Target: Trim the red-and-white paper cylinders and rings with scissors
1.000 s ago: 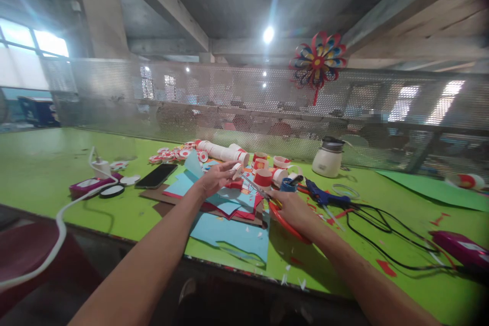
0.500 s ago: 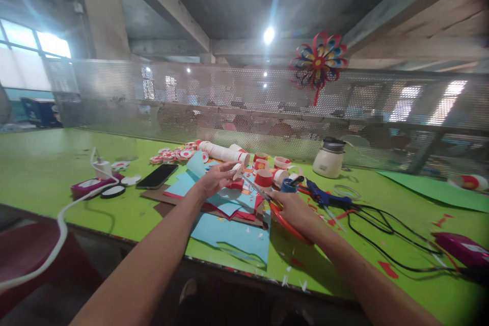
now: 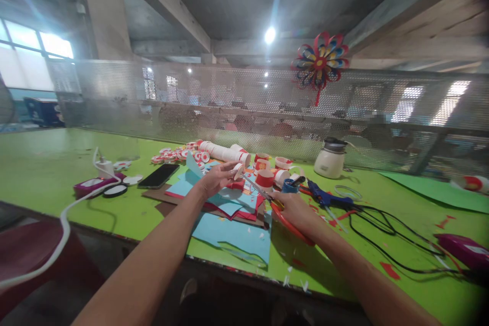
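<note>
My left hand (image 3: 217,180) pinches a small white paper piece (image 3: 239,170) between thumb and fingers, above a stack of papers. In my right hand (image 3: 293,210) is a pair of orange-handled scissors (image 3: 292,230), its blades pointing left toward the white piece. Whether the blades touch it I cannot tell. Beneath the hands lie light blue paper sheets (image 3: 233,237) and red ones, on brown card (image 3: 160,196). Just behind the scissors stand red-and-white paper rings (image 3: 264,180) and a blue jar (image 3: 290,186).
A blue glue gun (image 3: 328,196) with black cords lies to the right. Farther back stand a white jug (image 3: 329,159) and long white paper rolls (image 3: 221,151). Left are a phone (image 3: 158,176), a purple power strip (image 3: 98,184) and a pile of red-and-white discs (image 3: 178,154). Scraps litter the green table (image 3: 126,214).
The camera view has shifted very slightly. Both hands keep nearly the same place, with the white piece and the scissors still held.
</note>
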Available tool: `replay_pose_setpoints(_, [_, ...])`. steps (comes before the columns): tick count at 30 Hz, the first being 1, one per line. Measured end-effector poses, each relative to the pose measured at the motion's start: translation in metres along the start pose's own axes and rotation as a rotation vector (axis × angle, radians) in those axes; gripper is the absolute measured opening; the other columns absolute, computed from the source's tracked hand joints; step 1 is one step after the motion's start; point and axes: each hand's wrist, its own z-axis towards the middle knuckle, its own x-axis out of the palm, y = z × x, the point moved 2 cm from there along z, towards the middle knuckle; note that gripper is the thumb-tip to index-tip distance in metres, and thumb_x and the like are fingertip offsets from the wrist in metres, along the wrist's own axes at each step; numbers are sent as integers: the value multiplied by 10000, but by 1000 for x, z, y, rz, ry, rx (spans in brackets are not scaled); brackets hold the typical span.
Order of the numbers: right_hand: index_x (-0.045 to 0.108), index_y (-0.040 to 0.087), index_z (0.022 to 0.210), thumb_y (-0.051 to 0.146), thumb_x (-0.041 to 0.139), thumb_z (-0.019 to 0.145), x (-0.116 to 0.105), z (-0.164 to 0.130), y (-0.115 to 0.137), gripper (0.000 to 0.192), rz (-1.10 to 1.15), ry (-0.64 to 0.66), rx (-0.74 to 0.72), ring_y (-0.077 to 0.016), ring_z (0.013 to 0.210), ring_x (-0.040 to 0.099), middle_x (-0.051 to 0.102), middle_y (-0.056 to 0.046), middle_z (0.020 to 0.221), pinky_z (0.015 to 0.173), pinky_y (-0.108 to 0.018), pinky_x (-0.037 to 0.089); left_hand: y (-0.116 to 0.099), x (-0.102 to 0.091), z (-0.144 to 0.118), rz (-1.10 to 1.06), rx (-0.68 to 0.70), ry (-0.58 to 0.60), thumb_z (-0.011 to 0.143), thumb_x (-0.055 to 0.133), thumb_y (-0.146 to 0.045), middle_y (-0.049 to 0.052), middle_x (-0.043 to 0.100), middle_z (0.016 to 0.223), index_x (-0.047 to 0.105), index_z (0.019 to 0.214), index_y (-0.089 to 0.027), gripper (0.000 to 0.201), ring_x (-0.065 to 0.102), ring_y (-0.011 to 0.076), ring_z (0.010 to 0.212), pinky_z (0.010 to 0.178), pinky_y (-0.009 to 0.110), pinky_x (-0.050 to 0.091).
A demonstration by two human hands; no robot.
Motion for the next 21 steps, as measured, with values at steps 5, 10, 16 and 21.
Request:
replay_pose_setpoints(5, [615, 227, 1188, 298, 528, 793, -1, 0, 0, 411, 7, -15, 5, -275, 997, 624, 672, -96, 1115, 815, -333, 463, 0, -1, 0, -3, 2, -39, 641, 717, -90, 116, 659, 1042, 660, 1029, -115, 393, 631, 207, 863, 871, 392, 460])
replay_pose_setpoints(10, [628, 204, 1172, 280, 521, 787, -1, 0, 0, 406, 49, -22, -20, -278, 973, 636, 679, -111, 1095, 806, -336, 468, 0, -1, -1, -11, 2, -11, 657, 709, -95, 110, 670, 993, 652, 1049, -116, 397, 633, 194, 840, 886, 400, 449])
replay_pose_setpoints(16, [667, 195, 1108, 272, 530, 774, -1, 1, 0, 369, 42, -17, -27, -294, 1021, 614, 678, -116, 1095, 847, -357, 455, 1, -2, 0, 4, -1, -32, 651, 710, -94, 120, 660, 1029, 658, 1043, -117, 396, 629, 198, 862, 867, 382, 460])
replay_pose_setpoints(21, [633, 204, 1164, 248, 530, 779, -3, 0, 2, 400, 34, -9, -22, -282, 1022, 616, 672, -107, 1110, 849, -346, 454, -1, -1, -1, -8, -16, -36, 649, 711, -91, 120, 665, 1022, 648, 1052, -110, 408, 629, 196, 871, 830, 350, 476])
